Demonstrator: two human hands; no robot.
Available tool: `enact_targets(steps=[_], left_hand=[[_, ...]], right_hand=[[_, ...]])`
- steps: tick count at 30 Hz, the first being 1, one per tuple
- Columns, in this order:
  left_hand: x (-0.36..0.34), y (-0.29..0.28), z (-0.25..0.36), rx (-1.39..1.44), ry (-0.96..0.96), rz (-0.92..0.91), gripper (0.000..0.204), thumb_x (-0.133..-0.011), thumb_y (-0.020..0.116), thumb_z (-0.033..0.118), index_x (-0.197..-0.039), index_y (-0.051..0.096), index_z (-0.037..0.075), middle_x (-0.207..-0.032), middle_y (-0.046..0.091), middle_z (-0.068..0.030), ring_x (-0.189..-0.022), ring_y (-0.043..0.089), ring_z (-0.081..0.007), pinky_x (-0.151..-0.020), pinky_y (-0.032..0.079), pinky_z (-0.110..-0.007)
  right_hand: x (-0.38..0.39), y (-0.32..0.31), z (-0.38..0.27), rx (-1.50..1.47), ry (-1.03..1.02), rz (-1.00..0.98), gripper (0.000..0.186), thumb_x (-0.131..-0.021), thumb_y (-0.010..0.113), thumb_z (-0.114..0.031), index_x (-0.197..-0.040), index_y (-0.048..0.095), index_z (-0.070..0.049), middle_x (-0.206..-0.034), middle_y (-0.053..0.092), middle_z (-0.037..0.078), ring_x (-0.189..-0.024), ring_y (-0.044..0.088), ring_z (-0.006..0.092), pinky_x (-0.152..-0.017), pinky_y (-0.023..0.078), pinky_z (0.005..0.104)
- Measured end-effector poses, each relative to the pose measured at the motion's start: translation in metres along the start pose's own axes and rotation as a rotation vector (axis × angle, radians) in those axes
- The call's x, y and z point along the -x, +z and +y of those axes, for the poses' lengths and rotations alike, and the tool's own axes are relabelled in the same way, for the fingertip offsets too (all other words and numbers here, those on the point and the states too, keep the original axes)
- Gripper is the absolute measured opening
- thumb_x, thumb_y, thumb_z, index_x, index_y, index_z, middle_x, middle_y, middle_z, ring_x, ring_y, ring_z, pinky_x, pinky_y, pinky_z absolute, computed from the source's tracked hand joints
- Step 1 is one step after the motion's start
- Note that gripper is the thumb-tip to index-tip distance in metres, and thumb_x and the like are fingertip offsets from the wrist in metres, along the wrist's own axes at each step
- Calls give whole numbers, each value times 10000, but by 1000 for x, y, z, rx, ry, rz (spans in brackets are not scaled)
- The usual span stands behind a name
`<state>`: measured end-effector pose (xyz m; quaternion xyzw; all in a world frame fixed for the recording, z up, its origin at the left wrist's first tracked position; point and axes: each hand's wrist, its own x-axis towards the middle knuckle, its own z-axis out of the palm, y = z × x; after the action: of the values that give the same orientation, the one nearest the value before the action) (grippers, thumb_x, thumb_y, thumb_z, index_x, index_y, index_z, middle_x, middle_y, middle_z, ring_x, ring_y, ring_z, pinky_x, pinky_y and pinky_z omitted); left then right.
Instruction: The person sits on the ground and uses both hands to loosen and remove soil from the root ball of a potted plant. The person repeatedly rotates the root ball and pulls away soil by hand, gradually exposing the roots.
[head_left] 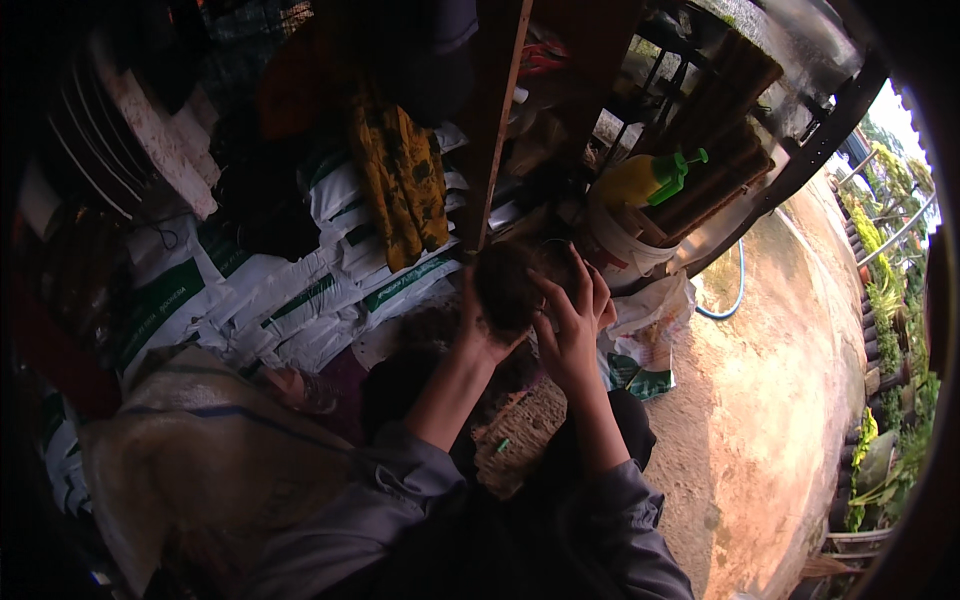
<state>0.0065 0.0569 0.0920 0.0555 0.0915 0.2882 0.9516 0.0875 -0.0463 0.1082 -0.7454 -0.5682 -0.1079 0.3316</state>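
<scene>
1. At the centre of the frame, a person in dark grey sleeves (625, 510) is holding up a dark brown, rounded lump (505, 285); deep shadow is hiding its material.
2. The lump is appearing slightly taller than wide, its long axis running roughly up and down the frame, one end pointing toward the upper edge, the other toward the left palm. Which end is its front, one cannot tell.
3. The bare left hand (485, 325) is cupping the lump from the left and below, its fingers curling around it.
4. The bare right hand (572, 310) is reaching in from the right, fingers bending and spreading apart, one fingertip touching the lump's right side. Whether it is gripping anything else, one cannot tell in the shadow.
5. Left of centre, white plastic sacks with green bands (300, 275) are lying in a heap, a yellow cloth with dark patterning (400, 185) hanging above them.
6. At upper right, a yellow spray bottle with a green trigger head (640, 182) is resting at a round white bucket (620, 248).
7. A translucent beige sack (200, 450) is filling the lower left, while sunlight is striking the tan, rough floor (770, 400) at right.
</scene>
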Motion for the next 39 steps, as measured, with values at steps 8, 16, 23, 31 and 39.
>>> enact_targets(steps=[8,16,23,31,39], left_hand=[[8,-1,7,-197,-80,-13,434,-954,400,413,-1200,550,89,-1062,634,-62,-897,653,-173,-705,586,-299],[10,-12,4,-466,-145,83,453,-960,378,429,-1214,539,89,-1060,634,-61,-901,651,-163,-697,581,-300],[8,-13,3,-424,-188,63,440,-954,399,428,-1200,555,99,-1037,641,-48,-887,647,-160,-691,568,-291],[10,-17,-1,-443,-195,106,421,-949,430,393,-1219,544,91,-1091,625,-63,-936,634,-180,-772,553,-312],[8,-24,-7,-160,-242,-82,433,-952,387,422,-1196,557,109,-1117,610,-70,-972,624,-199,-773,564,-352]], right_hand=[[4,-17,5,-53,-107,37,436,-763,542,-423,-1120,654,-199,-1470,293,182,-1319,259,361,-1065,151,474],[7,-24,0,75,-116,-42,489,-704,647,-314,-1184,613,-232,-1481,283,155,-1313,265,386,-1051,169,500],[7,-25,8,-15,-89,-115,474,-725,640,-298,-1194,602,-244,-1484,291,117,-1324,249,385,-1060,132,490],[8,-28,19,-44,-69,22,411,-711,646,-250,-1122,638,-250,-1456,341,83,-1302,290,348,-1038,167,490],[16,-27,21,-63,-79,58,594,-780,528,-599,-1219,597,-205,-1490,242,189,-1334,230,371,-1068,147,493]])
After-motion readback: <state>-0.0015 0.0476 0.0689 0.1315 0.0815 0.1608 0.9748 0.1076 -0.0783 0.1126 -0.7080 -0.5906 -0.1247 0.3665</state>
